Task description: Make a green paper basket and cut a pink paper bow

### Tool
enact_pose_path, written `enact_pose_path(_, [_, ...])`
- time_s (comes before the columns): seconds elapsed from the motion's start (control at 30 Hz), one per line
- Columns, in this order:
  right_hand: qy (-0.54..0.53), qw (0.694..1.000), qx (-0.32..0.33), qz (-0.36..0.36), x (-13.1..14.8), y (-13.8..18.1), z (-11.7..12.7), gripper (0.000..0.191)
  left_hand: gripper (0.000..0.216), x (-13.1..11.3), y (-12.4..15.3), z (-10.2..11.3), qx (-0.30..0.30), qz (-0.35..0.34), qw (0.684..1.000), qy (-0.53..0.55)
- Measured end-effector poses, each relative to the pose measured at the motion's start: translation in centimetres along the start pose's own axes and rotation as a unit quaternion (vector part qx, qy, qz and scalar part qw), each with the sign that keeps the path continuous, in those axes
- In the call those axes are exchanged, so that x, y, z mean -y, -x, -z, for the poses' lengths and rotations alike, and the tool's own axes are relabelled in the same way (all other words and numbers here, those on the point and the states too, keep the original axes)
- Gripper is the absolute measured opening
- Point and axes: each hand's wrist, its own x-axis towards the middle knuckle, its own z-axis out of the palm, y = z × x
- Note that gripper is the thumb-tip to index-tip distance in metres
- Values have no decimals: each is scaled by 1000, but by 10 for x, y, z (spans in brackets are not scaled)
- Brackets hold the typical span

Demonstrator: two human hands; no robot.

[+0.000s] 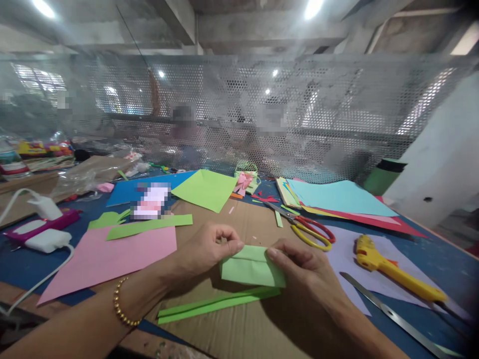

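A small folded piece of pale green paper (251, 273) is held up over the brown cardboard (224, 331). My left hand (215, 247) pinches its upper left corner between thumb and fingertips. The upper right corner is gripped by my right hand (305, 264), thumb on the near face; the fingers behind the paper are partly hidden. A crease runs along the top of the paper. Just below it, a bright green folded paper strip (209, 305) lies on the cardboard.
Red-and-yellow-handled scissors (312, 234), a yellow glue gun (396, 274) and a metal blade (392, 316) lie at right. Pink paper (123, 257) and a purple power strip (41, 227) are at left. Behind stand stacked coloured sheets (340, 197) and a perforated metal screen (232, 109).
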Motion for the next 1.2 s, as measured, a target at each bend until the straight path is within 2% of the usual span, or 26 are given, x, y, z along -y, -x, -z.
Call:
enact_pose_path(0.17, [-2,1000,9,-3,-1,-1,-2,40,21,0,-2,1,-7,-42,999,-32])
enact_pose_path(0.4, [25,1000,-15,-3,-1,-2,5,41,28,1,-4,0,-11,-30,999,4])
enact_pose_path(0.63, [71,997,-34,4,3,-1,11,39,22,5,-5,6,-23,-34,999,11])
enact_pose_path(0.77, [27,999,-19,-13,0,-1,6,39,23,3,-4,6,-32,-37,999,-8])
enact_pose_path(0.93, [-19,1000,-15,-17,-7,-3,3,39,24,0,-2,3,-24,-15,999,20])
enact_pose_path(1.2, [-25,999,17,-14,-7,-1,-4,40,36,1,4,-10,58,73,990,103])
